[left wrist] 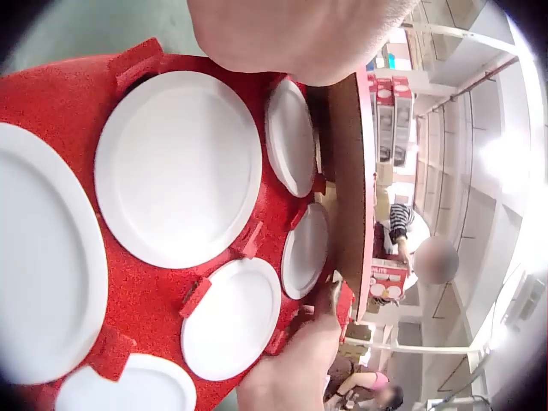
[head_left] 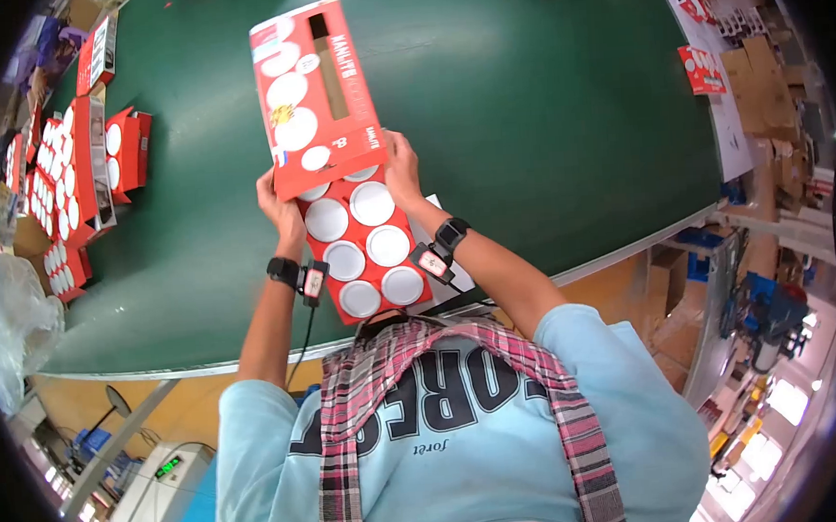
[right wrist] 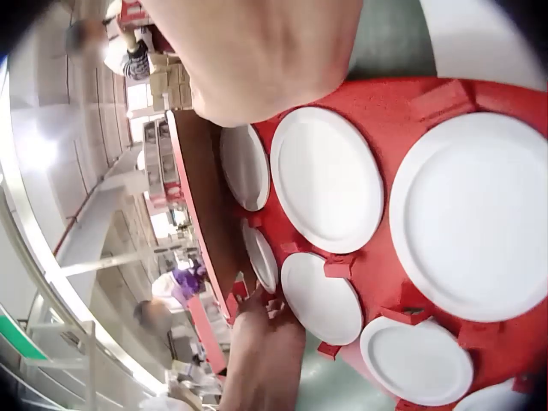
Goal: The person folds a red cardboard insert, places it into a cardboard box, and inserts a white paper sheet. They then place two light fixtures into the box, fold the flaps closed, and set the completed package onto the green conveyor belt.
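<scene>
Green table (head_left: 543, 113); tray (head_left: 365, 240) between hands (head_left: 281, 207) (head_left: 401, 167)

Our right hand (right wrist: 257, 43) holds the box (right wrist: 201, 197) at its open end, where a red tray (right wrist: 394, 107) of white discs (right wrist: 325, 175) sits partly inside; our left hand (right wrist: 261, 360) grips the opposite side.

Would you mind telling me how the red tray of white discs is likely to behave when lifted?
Probably stiff: the red tray lies flat where it sticks out of the printed box. Its white discs sit between raised tabs, so they likely won't slide off.
</scene>
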Available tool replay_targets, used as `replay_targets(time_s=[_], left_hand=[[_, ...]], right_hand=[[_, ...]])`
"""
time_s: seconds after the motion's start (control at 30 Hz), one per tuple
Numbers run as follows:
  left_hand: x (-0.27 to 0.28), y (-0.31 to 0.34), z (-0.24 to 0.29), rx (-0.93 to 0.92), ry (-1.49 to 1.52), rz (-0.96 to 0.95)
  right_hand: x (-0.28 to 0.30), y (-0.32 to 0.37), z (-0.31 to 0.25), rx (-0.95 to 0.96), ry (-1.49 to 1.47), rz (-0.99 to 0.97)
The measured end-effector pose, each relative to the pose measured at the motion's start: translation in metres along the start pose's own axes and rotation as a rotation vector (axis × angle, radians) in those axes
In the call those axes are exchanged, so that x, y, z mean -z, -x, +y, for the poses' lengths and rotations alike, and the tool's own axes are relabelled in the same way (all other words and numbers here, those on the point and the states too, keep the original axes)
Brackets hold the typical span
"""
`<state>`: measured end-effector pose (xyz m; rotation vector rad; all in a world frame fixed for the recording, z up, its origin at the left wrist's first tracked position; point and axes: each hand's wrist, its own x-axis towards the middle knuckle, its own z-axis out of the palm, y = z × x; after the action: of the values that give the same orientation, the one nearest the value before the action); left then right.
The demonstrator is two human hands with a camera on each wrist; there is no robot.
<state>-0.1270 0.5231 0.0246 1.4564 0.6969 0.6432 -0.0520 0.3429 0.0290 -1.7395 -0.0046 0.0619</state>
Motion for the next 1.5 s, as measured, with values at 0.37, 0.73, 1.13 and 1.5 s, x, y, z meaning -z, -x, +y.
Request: replay_targets(time_s=[0.37,0.73,1.13,1.5], left_hand=[[0.131,0.013,-0.019,-0.124,-0.312,-0.064],[0.121,-0.011,0.016,-0.108,-0.630,-0.300],[0.108,-0.016,0.053,-0.166,-0.934,-0.435],[0.092,-0.017,0.082,-0.505,-0.703,-0.604]], right_hand=[[-0.062,0.042,0.000,0.150,0.093,-0.201],[-0.037,0.038,0.010,0.353,0.335,-0.217],[-0.038,0.047,-0.001,0.096,-0.025,-0.173],[-0.045,0.056,0.009,0.111,0.029,-0.186]])
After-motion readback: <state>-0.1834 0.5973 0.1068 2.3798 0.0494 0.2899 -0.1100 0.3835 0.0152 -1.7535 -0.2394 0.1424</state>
